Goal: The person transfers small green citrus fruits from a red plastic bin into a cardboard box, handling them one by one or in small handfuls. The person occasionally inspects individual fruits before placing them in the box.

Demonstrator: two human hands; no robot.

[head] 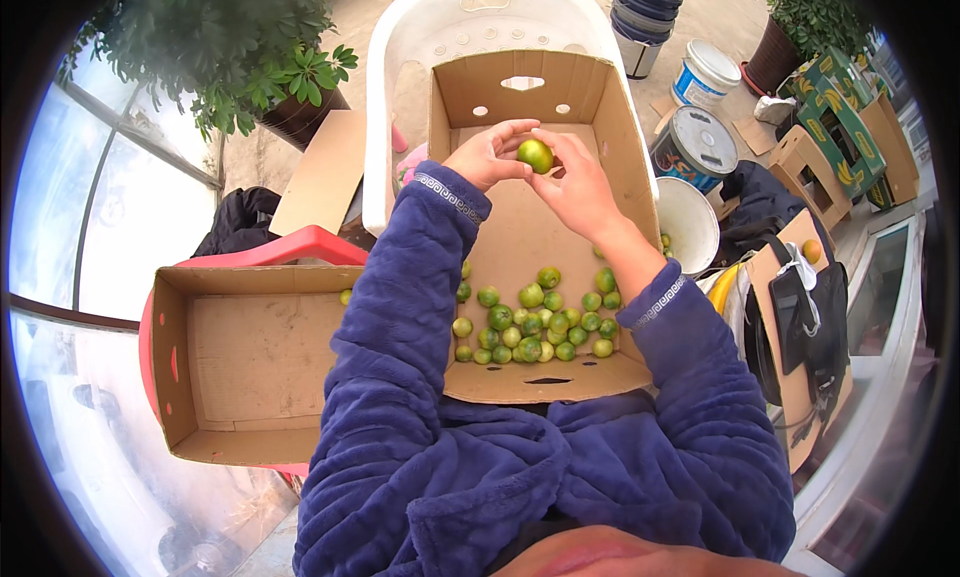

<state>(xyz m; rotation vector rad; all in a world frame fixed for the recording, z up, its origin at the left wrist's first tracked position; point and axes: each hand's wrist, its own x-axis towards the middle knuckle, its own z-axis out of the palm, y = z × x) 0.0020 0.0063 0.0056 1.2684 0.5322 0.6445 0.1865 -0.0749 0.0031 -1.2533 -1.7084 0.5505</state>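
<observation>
Between my two hands, above the far half of a cardboard box (517, 209), is one green-yellow citrus fruit (535, 156). My left hand (489, 155) has its thumb and fingers at the fruit's left side. On its right side, the fingers and thumb of my right hand (574, 183) close around it. Several small green and yellowish citrus fruits (531, 323) lie loose at the near end of the box. My right forearm hides part of the box's right side.
The box rests on a white plastic chair (379, 127). At left, a second cardboard box (255, 359) sits on a red chair (315, 243), with a fruit (346, 297) partly behind my sleeve. A white bucket (684, 221) with fruit stands at right, near lidded pails (694, 148).
</observation>
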